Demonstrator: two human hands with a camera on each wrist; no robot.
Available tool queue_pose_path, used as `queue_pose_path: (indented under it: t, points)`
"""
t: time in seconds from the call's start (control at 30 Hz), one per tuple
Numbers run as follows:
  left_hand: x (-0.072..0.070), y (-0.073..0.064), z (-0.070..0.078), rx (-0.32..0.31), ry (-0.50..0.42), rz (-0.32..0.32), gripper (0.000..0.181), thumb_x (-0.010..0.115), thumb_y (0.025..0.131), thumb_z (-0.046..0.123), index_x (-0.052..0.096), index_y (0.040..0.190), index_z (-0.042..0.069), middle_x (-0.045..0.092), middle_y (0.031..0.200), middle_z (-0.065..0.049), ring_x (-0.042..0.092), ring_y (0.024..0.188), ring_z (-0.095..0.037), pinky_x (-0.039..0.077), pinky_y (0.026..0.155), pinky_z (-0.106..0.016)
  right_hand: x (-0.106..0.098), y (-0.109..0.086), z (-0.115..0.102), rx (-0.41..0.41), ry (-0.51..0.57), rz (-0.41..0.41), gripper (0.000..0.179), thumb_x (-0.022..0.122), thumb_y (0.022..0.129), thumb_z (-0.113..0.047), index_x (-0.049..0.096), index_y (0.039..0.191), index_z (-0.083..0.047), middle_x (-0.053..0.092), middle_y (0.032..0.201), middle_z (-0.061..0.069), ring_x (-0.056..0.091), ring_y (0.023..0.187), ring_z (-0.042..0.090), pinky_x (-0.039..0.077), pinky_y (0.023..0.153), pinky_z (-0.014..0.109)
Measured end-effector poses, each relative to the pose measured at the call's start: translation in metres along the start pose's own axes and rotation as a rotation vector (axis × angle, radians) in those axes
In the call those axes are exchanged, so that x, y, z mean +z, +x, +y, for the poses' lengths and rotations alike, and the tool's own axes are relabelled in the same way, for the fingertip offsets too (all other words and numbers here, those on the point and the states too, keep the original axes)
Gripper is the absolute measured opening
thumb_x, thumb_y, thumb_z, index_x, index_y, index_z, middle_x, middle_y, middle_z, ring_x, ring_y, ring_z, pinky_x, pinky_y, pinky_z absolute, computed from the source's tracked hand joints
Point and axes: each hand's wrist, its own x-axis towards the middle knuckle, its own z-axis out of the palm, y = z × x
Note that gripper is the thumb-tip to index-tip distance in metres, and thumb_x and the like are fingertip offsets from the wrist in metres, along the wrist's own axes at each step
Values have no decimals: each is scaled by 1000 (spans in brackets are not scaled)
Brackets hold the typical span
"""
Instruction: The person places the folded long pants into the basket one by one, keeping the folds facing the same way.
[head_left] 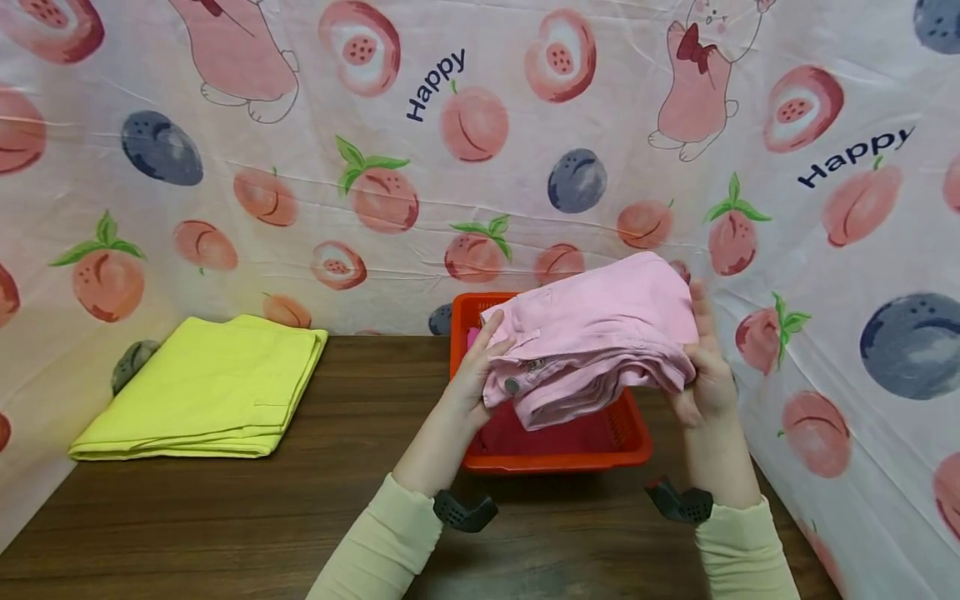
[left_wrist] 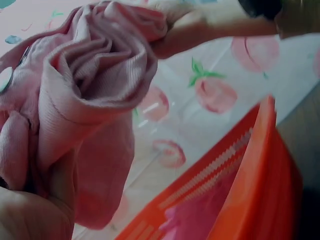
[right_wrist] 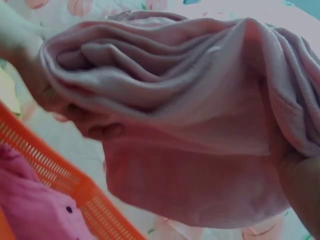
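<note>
Both hands hold a folded pair of light pink trousers (head_left: 600, 312) in the air, over an orange-red basket (head_left: 555, 463). A metal button (head_left: 512, 386) shows at the waistband, near the left hand (head_left: 472, 379), which grips the left end with its thumb over the cloth. At the opposite end, the right hand (head_left: 708, 379) grips the folded edge; some of its fingers are behind the fabric. In the left wrist view, the trousers' (left_wrist: 100, 65) layers hang in loose folds. Brighter pink cloth (right_wrist: 40, 200) lies inside the basket, partly hidden from the head camera by the trousers.
On the left of the brown wooden table (head_left: 360, 417) lies a folded yellow-green garment (head_left: 210, 383). A fruit-patterned curtain (head_left: 480, 217) closes off the back and both sides. Dark devices (head_left: 465, 511) are strapped at the wrists.
</note>
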Motion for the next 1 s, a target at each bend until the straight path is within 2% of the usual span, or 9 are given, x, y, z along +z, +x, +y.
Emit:
queue_pose_path:
  t: [0.1, 0.27, 0.43, 0.53, 0.6, 0.67, 0.83, 0.9, 1.0]
  points:
    - [-8, 0, 8, 31, 39, -6, 73, 50, 91, -5, 26, 153, 25, 30, 145, -10, 57, 97, -16, 51, 78, -23, -4, -9, -4, 63, -72, 18, 77, 17, 85, 17, 17, 153, -19, 8, 146, 7, 39, 108, 26, 50, 67, 28]
    - [-19, 0, 22, 86, 135, -71, 80, 49, 86, -14, 29, 152, 26, 27, 146, -12, 54, 99, -18, 53, 74, -24, -11, -26, -13, 208, -315, 85, 89, 22, 81, 16, 3, 155, -31, -2, 147, 6, 25, 118, 20, 48, 75, 22]
    - [-21, 1, 34, 95, 188, -145, 81, 50, 86, -14, 29, 152, 26, 24, 148, -12, 53, 101, -20, 54, 72, -25, -15, -33, -22, 308, -519, 129, 76, 31, 93, 0, 0, 155, -32, 4, 144, 11, 26, 119, 20, 47, 81, 20]
    - [-19, 1, 41, 104, 192, -195, 80, 49, 87, -14, 28, 153, 25, 21, 150, -9, 50, 104, -20, 53, 73, -25, -17, -32, -25, 372, -636, 164, 70, 36, 98, -15, -4, 154, -30, 5, 145, 10, 26, 121, 21, 38, 93, 23]
    - [-15, 2, 46, 115, 196, -233, 80, 47, 87, -15, 28, 153, 25, 22, 149, -9, 49, 105, -20, 54, 73, -25, -18, -31, -26, 417, -684, 179, 71, 36, 99, -20, -8, 154, -27, -4, 148, 7, 22, 124, 21, 31, 99, 27]
    - [-9, 2, 52, 123, 201, -267, 80, 47, 86, -15, 28, 153, 25, 24, 147, -9, 48, 105, -21, 54, 72, -26, -23, -31, -26, 459, -678, 180, 71, 37, 100, -18, -10, 153, -27, 7, 147, 7, 31, 122, 18, 33, 99, 26]
    - [7, 5, 65, 156, 216, -348, 82, 46, 84, -17, 27, 153, 24, 28, 145, -11, 45, 110, -22, 54, 76, -28, -39, -37, -23, 551, -552, 114, 80, 38, 99, -1, -14, 151, -34, 14, 139, 16, 51, 110, 17, 50, 87, 29]
    - [11, 7, 68, 177, 225, -390, 82, 46, 84, -18, 26, 153, 22, 26, 148, -9, 43, 114, -21, 52, 79, -28, -43, -40, -19, 570, -499, 75, 84, 39, 98, 3, -14, 151, -36, 10, 139, 18, 50, 109, 18, 50, 87, 30]
    - [17, 8, 72, 204, 243, -435, 82, 47, 83, -17, 28, 153, 21, 23, 151, -4, 39, 119, -21, 50, 84, -27, -47, -43, -12, 582, -415, 30, 86, 42, 96, 5, -10, 151, -37, 26, 134, 18, 53, 104, 18, 49, 86, 30]
